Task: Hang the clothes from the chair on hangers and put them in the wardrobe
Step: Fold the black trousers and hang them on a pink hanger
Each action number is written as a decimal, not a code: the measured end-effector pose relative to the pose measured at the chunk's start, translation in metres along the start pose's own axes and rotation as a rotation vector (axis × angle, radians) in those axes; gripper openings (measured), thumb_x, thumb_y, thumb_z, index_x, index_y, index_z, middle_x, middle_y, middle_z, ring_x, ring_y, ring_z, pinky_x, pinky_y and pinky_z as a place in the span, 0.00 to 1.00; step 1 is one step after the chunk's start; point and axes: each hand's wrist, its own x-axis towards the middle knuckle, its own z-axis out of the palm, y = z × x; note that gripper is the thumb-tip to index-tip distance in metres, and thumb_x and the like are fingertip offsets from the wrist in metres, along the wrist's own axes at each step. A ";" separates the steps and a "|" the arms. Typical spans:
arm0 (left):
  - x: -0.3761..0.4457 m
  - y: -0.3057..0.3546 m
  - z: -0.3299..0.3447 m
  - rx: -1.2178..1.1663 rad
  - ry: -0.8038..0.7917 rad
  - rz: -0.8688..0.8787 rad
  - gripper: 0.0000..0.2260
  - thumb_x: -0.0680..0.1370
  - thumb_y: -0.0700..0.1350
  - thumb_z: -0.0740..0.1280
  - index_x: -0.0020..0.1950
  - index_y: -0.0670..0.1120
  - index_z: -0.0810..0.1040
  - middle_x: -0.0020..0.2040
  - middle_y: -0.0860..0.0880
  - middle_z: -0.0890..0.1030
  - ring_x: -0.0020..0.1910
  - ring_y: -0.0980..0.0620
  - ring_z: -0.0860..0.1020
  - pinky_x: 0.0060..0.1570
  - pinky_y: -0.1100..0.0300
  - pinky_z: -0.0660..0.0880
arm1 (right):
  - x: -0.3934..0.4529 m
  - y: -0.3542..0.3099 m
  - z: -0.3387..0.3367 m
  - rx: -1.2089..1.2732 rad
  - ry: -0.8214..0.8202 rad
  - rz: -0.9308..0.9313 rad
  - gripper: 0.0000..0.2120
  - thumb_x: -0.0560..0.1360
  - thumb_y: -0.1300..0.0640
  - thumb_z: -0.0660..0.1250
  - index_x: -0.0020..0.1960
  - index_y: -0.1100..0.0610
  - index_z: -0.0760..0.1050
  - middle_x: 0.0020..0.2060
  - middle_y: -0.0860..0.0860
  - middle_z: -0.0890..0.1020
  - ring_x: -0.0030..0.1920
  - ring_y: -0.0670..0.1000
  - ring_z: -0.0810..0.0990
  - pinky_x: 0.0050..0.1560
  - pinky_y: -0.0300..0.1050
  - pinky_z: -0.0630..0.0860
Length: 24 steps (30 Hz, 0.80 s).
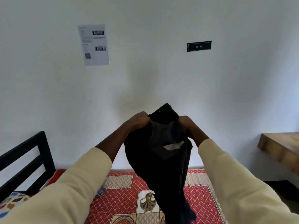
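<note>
Left hand (137,121): gripped the black garment's (161,167) top edge
Right hand (188,125): gripped the same edge
Garment: hung above the bed (126,196)

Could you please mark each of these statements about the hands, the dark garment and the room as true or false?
1. Both hands hold the dark garment at its top. True: the left hand and right hand each have a grip on it.
2. The garment lies flat on the bed. False: it hangs in the air above the patterned bedspread.
3. A printed sheet is stuck to the wall. True.
4. The garment is bright red. False: it is black, with a grey lining showing.
5. A wooden surface shows at the right. True.
</note>
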 end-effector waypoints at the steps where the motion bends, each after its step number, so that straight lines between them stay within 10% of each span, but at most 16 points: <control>1: 0.004 0.004 -0.001 0.048 0.073 0.000 0.09 0.75 0.47 0.64 0.38 0.43 0.74 0.39 0.45 0.79 0.38 0.47 0.77 0.36 0.59 0.68 | 0.007 0.003 0.001 0.037 0.045 0.058 0.09 0.75 0.66 0.60 0.36 0.60 0.68 0.34 0.56 0.71 0.36 0.52 0.66 0.33 0.44 0.62; 4: 0.009 0.020 -0.006 0.114 0.216 -0.051 0.09 0.74 0.47 0.64 0.50 0.43 0.75 0.48 0.45 0.78 0.49 0.43 0.78 0.45 0.57 0.73 | 0.001 -0.009 0.002 0.323 0.078 0.026 0.07 0.74 0.59 0.67 0.39 0.59 0.72 0.34 0.56 0.74 0.35 0.53 0.71 0.34 0.41 0.67; 7: 0.019 0.029 -0.002 0.096 0.301 -0.100 0.08 0.72 0.47 0.67 0.47 0.44 0.75 0.53 0.43 0.81 0.52 0.42 0.79 0.46 0.56 0.74 | -0.014 -0.028 0.009 0.322 -0.403 -0.056 0.25 0.71 0.35 0.70 0.61 0.49 0.76 0.54 0.45 0.83 0.53 0.47 0.82 0.50 0.45 0.78; 9: 0.023 0.034 0.002 0.075 0.334 -0.111 0.08 0.72 0.47 0.68 0.44 0.44 0.73 0.50 0.43 0.81 0.47 0.43 0.79 0.43 0.57 0.74 | -0.020 -0.032 0.022 0.156 -0.491 -0.140 0.35 0.67 0.42 0.77 0.69 0.46 0.67 0.62 0.43 0.78 0.62 0.46 0.76 0.57 0.47 0.75; 11: 0.026 0.034 0.001 0.061 0.329 -0.099 0.13 0.71 0.50 0.71 0.48 0.44 0.73 0.50 0.44 0.80 0.46 0.44 0.78 0.43 0.56 0.74 | -0.015 -0.026 0.036 0.086 -0.362 -0.169 0.38 0.66 0.54 0.80 0.70 0.49 0.64 0.61 0.46 0.77 0.61 0.48 0.75 0.58 0.47 0.74; 14: 0.025 0.025 -0.016 0.039 0.210 -0.053 0.26 0.65 0.56 0.78 0.52 0.41 0.74 0.50 0.44 0.79 0.48 0.45 0.78 0.43 0.57 0.74 | -0.005 -0.005 0.042 -0.029 -0.144 -0.118 0.16 0.66 0.59 0.72 0.52 0.59 0.76 0.48 0.54 0.81 0.48 0.55 0.80 0.47 0.48 0.77; 17: 0.016 0.015 -0.034 0.008 -0.152 -0.019 0.33 0.62 0.66 0.77 0.51 0.39 0.81 0.48 0.41 0.84 0.43 0.46 0.82 0.42 0.57 0.75 | -0.001 0.013 0.038 -0.045 0.163 0.042 0.02 0.69 0.60 0.63 0.37 0.56 0.73 0.38 0.55 0.77 0.43 0.57 0.78 0.38 0.43 0.68; 24: 0.008 -0.016 -0.034 -0.028 -0.387 -0.164 0.34 0.61 0.69 0.76 0.51 0.41 0.83 0.46 0.43 0.85 0.45 0.43 0.83 0.48 0.53 0.80 | 0.003 -0.016 0.020 -0.210 0.256 -0.081 0.09 0.72 0.59 0.63 0.34 0.58 0.73 0.34 0.54 0.78 0.37 0.57 0.76 0.37 0.43 0.67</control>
